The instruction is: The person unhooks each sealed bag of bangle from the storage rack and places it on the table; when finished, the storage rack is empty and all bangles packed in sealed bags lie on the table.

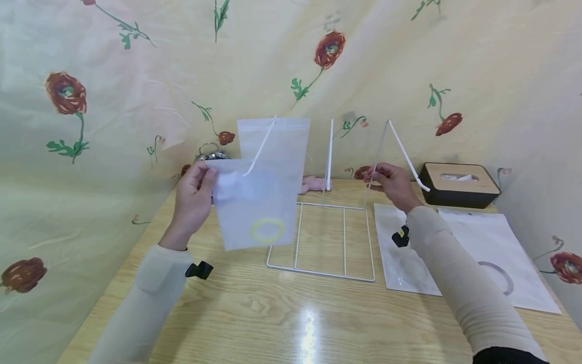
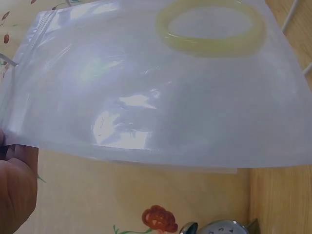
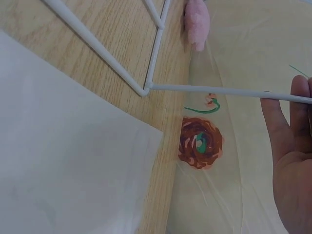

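Observation:
My left hand point(image 1: 193, 197) pinches the top left corner of a translucent zip bag point(image 1: 238, 197). A yellow ring point(image 2: 209, 46) shows in that bag, near its bottom. The bag stands at the leftmost slanting arm point(image 1: 262, 144) of a white wire rack point(image 1: 320, 273); whether it is threaded on that arm I cannot tell. Behind it, a second translucent bag point(image 1: 277, 136) stands higher at the same arm. With thumb and fingers, my right hand point(image 1: 395, 184) grips the rack's thin right upright point(image 3: 219, 90), above the table.
Two flat bags, one clear-fronted point(image 1: 395, 253) and one white point(image 1: 464, 237) with a grey ring point(image 1: 509, 283), lie on the table's right. Behind them stands a black tissue box point(image 1: 459, 197) with a wooden top. A pink soft figure point(image 3: 197, 24) and an alarm clock point(image 2: 224, 227) sit by the flowered cloth.

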The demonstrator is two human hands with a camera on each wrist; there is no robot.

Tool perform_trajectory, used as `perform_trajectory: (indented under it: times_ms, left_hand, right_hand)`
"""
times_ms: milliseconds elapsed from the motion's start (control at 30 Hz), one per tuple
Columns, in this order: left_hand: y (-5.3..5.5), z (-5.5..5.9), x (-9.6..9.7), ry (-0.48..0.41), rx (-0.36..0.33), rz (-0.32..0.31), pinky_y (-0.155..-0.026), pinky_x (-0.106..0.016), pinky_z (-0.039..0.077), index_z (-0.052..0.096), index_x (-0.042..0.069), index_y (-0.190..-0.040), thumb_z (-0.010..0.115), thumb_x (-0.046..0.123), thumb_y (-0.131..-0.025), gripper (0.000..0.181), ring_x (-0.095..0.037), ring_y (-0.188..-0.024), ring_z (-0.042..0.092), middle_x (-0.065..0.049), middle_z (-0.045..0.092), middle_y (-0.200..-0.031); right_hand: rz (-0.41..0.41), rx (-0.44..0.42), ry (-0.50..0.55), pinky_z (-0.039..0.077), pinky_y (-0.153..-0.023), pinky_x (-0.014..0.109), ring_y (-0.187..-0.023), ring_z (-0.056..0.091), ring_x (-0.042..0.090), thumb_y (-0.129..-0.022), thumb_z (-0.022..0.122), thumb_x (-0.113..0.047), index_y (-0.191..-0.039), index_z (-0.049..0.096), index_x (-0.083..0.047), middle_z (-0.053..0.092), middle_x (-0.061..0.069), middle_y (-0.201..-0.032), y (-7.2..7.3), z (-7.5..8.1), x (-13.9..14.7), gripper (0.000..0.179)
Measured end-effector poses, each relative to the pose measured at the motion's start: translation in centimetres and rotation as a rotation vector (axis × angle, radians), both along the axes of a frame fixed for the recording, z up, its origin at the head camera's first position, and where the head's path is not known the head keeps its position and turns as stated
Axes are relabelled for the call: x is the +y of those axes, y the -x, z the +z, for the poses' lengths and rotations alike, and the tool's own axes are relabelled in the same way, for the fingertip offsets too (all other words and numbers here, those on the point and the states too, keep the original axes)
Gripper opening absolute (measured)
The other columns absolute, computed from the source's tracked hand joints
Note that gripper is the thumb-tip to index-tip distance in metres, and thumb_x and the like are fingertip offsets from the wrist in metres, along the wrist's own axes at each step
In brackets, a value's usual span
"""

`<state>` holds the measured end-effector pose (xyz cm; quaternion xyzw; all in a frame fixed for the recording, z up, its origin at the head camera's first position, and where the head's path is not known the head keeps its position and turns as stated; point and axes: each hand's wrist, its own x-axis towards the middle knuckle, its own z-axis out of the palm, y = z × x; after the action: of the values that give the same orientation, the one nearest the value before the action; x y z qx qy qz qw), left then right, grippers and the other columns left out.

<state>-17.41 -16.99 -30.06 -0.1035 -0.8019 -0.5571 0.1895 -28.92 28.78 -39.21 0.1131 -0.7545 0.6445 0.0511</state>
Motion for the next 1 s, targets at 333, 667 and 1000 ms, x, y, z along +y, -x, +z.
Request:
perform_trajectory:
  times_ms: [333, 667, 1000]
  left_hand:
    - [-1.9, 0.6, -0.7, -0.049, 0.056, -0.031, -0.068, -0.023, 0.041, 0.054, -0.007, -0.119, 0.046, 0.012, -0.108, 0.024, -0.019, -0.087, 0.048, -0.003, 0.057, -0.105]
    - [-3.2, 1.0, -0.8, -0.128, 0.053, -0.071, -0.070, -0.023, 0.052, 0.056, 0.001, -0.118, 0.047, 0.015, -0.107, 0.019, -0.024, -0.089, 0.052, -0.006, 0.058, -0.109]
    - [-4.2, -0.3, -2.5, -0.234, -0.078, -0.032, -0.076, -0.019, 0.052, 0.057, 0.010, -0.120, 0.044, 0.017, -0.108, 0.018, -0.019, -0.096, 0.051, -0.006, 0.054, -0.113]
  right_hand:
    - [0.006, -0.008, -0.002, 0.059, -0.083, 0.032, -0.091, 0.069, 0.011, -0.103, 0.053, -0.003, -0.110, 0.057, 0.015, 0.070, 0.004, -0.096, 0.2, 0.0, 0.0, 0.020]
    - [-0.009, -0.014, -0.060, 0.059, -0.083, 0.030, -0.090, 0.068, 0.010, -0.103, 0.053, -0.004, -0.113, 0.057, 0.015, 0.069, 0.007, -0.098, 0.1, 0.1, 0.3, 0.022]
    - [0.021, -0.006, -0.037, 0.060, -0.082, 0.029, -0.090, 0.068, 0.012, -0.103, 0.051, -0.002, -0.110, 0.056, 0.017, 0.069, 0.010, -0.098, -0.1, 0.3, 0.2, 0.021]
